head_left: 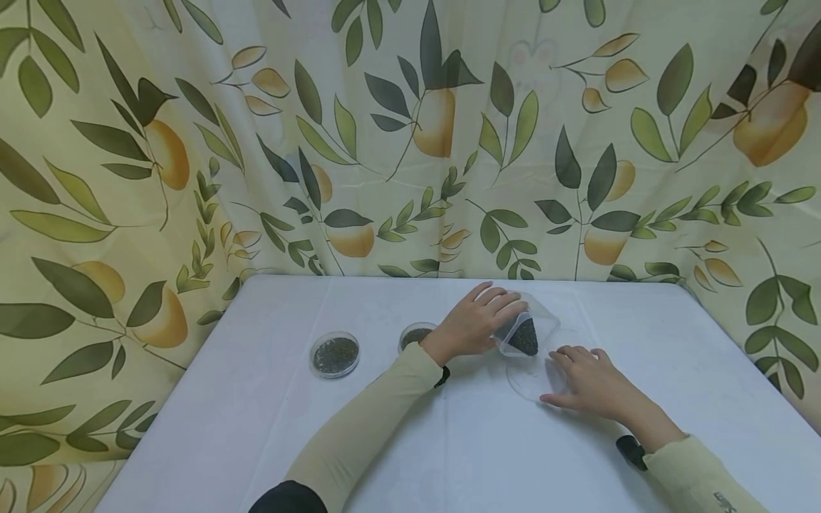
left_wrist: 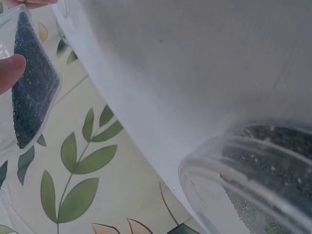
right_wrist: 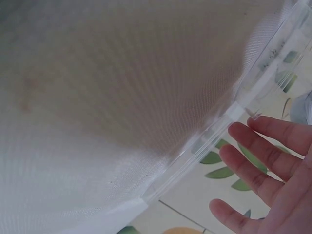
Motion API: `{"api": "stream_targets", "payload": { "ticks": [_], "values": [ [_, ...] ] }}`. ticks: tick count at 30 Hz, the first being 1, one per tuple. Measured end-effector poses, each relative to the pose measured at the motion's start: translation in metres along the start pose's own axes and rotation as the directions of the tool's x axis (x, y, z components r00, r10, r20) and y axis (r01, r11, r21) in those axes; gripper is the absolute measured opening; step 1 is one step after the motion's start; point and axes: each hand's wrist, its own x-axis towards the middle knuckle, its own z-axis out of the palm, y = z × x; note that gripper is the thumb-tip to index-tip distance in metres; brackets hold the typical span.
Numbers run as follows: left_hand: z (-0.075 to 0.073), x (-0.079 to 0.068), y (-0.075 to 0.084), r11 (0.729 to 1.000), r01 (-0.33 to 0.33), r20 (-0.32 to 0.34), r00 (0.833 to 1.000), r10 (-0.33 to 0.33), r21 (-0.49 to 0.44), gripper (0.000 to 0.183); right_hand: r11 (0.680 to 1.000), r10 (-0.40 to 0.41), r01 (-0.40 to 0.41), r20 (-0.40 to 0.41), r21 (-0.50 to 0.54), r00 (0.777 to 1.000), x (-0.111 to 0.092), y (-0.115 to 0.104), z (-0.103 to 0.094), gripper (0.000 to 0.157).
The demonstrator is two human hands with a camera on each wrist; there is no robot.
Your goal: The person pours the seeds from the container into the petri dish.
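Note:
My left hand (head_left: 477, 320) grips a clear plastic container (head_left: 547, 320), tilted over, with dark grains (head_left: 526, 338) gathered at its lower side. The left wrist view shows the thumb (left_wrist: 10, 70) pressed against the wall of this container (left_wrist: 36, 87). Below its mouth lies a clear round dish (head_left: 527, 385) on the table. Around that dish's right side my right hand (head_left: 593, 385) rests with fingers spread. In the right wrist view the straight fingers (right_wrist: 263, 151) come right at the dish's clear rim (right_wrist: 187, 161).
A round dish of dark grains (head_left: 335, 355) stands at the left of the white table (head_left: 385, 427). A second filled dish (head_left: 415, 335) is partly hidden behind my left wrist. A leaf-and-fruit patterned curtain (head_left: 398, 214) hangs behind the table's far edge.

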Motion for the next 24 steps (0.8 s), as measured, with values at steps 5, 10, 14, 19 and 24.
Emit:
{"api": "stream_targets", "payload": {
  "ticks": [5, 10, 14, 19, 24],
  "values": [
    [-0.0018, 0.0010, -0.0001, 1.000, 0.001, 0.005, 1.000, -0.001, 0.001, 0.074, 1.000, 0.000, 0.000, -0.006, 0.000, 1.000, -0.0003, 0.0007, 0.0012, 0.077],
    [-0.0025, 0.0019, -0.0005, 1.000, 0.003, 0.001, 1.000, -0.003, 0.018, 0.073, 1.000, 0.010, -0.010, 0.009, -0.002, 1.000, 0.0006, 0.0010, 0.0019, 0.077],
    [-0.0025, 0.0029, 0.0001, 1.000, 0.005, 0.001, 1.000, -0.005, 0.017, 0.074, 1.000, 0.009, -0.008, 0.014, -0.002, 1.000, 0.0004, 0.0009, 0.0025, 0.077],
    [-0.0034, 0.0047, 0.0007, 1.000, -0.001, -0.005, 1.000, 0.001, 0.024, 0.076, 1.000, 0.004, -0.004, 0.010, -0.006, 1.000, 0.0001, 0.0014, 0.0028, 0.077],
    [-0.0037, 0.0067, 0.0008, 0.999, -0.008, -0.021, 1.000, 0.009, 0.034, 0.075, 1.000, 0.004, -0.004, 0.012, -0.008, 1.000, 0.0000, 0.0017, 0.0021, 0.078]
  ]
}}
